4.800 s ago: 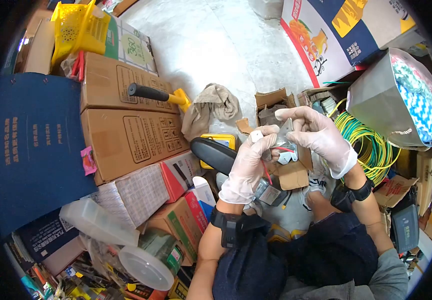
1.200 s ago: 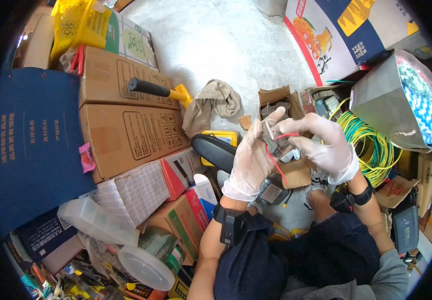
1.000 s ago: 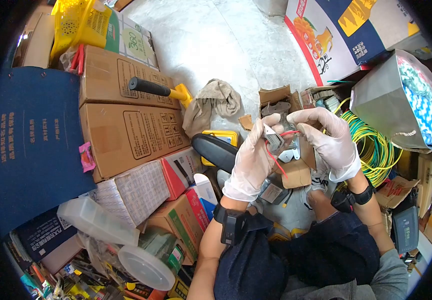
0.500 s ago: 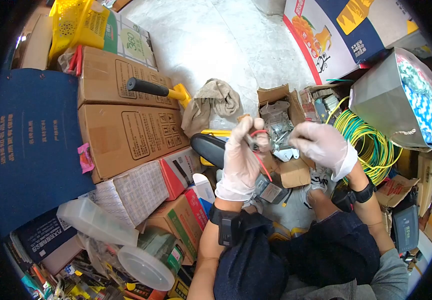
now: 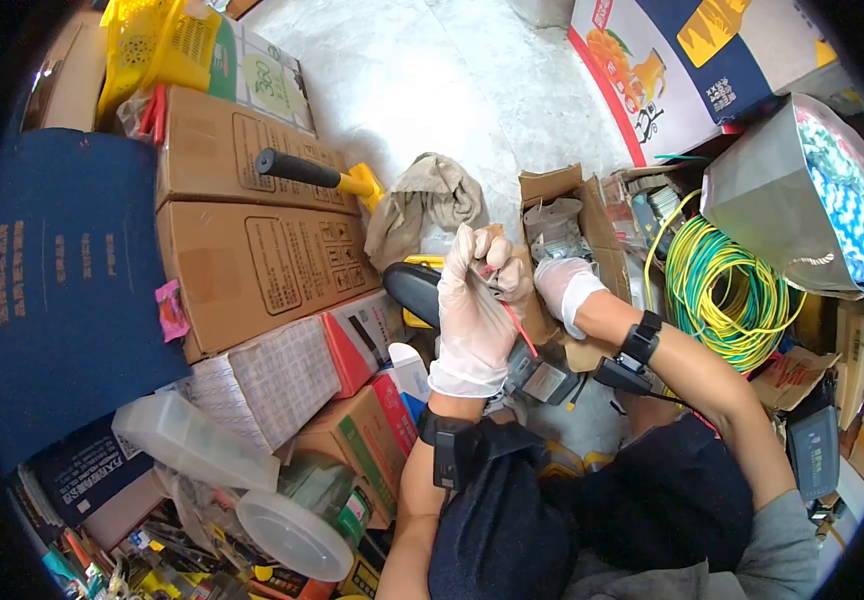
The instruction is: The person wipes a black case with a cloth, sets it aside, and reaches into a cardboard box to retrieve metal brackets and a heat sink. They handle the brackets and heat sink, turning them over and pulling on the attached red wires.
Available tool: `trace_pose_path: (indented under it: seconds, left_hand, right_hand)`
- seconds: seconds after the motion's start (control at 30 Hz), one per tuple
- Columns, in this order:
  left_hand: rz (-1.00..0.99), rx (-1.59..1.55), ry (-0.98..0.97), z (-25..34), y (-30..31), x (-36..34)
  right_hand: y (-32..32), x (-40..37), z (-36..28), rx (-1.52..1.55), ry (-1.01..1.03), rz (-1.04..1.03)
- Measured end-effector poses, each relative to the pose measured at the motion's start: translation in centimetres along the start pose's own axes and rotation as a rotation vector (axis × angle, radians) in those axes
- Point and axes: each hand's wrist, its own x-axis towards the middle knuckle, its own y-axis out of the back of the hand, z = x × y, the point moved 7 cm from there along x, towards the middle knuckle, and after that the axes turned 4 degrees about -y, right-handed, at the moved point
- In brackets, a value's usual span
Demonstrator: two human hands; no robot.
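Note:
My left hand (image 5: 480,325), in a thin white glove, is raised with its fingers curled round a thin red wire (image 5: 524,335). One end of that wire hangs down below the palm. Something small and greyish shows between the fingers, too small to name. My right hand (image 5: 564,287), gloved too, points down at the near side of an open cardboard box (image 5: 600,225). Its fingertips are out of sight, so their grip does not show. Inside the box lie small metal parts (image 5: 557,232), some in clear plastic bags.
On the right lie a coil of yellow-green wire (image 5: 727,290) and a silver bag (image 5: 762,205). Large cartons (image 5: 222,270) line the left, with a yellow tool with a black handle (image 5: 302,170) on them. A grey cloth (image 5: 427,200) lies on the floor ahead.
My right hand has moved down and to the left, from above the box to its near side. My left hand stays raised with the red wire, turned slightly.

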Motion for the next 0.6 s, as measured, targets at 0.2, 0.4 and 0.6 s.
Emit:
trace_pose_path:
  seconds: [0.2,0.4,0.6]
  left_hand:
    - [0.055,0.027,-0.012,0.2,0.4,0.0]
    - [0.110,0.075,-0.031,0.5,0.5,-0.2]
    - [0.155,0.117,-0.028,0.3,1.5,-0.1]
  right_hand:
    - [-1.8,1.0,0.3,-0.059,-0.077,0.025]
    - [3.7,-2.5,1.9,0.294,-0.043,0.242]
    - [10.9,-9.3,5.7,1.039,0.063,0.105]
